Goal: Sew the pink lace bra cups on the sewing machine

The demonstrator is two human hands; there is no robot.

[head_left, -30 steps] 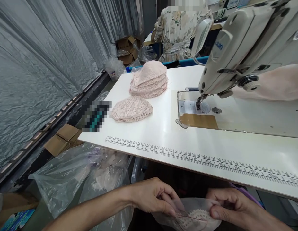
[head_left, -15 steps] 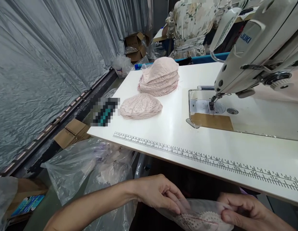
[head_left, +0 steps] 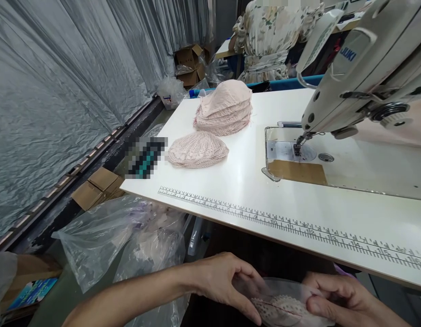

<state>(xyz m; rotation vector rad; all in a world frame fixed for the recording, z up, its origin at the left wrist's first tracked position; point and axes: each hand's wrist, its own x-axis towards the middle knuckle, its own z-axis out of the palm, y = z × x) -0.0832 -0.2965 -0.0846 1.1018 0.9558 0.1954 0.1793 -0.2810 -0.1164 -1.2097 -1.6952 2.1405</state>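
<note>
Below the table's front edge, a sheer mesh fabric cup [head_left: 281,302] with a dotted pattern and a red seam line is held low in front of me. My left hand [head_left: 226,281] is around its left end, fingers behind the mesh and thumb in front. At the right end, my right hand [head_left: 341,295] pinches the edge between thumb and fingers. On the white table, a low stack of pink lace cups [head_left: 198,150] lies nearer to me, with a taller pile of pale pink cups [head_left: 224,109] behind it.
A sewing machine [head_left: 353,68] stands at the right of the white table [head_left: 237,181], which has a ruler printed along its front edge. Clear plastic bags [head_left: 149,245] and a cardboard box [head_left: 96,186] lie at the left. A person in a floral top [head_left: 265,36] is beyond the table.
My left thumb has moved down and away from its fingers, opening the grip on the mesh cup wider. My right hand keeps its pinch.
</note>
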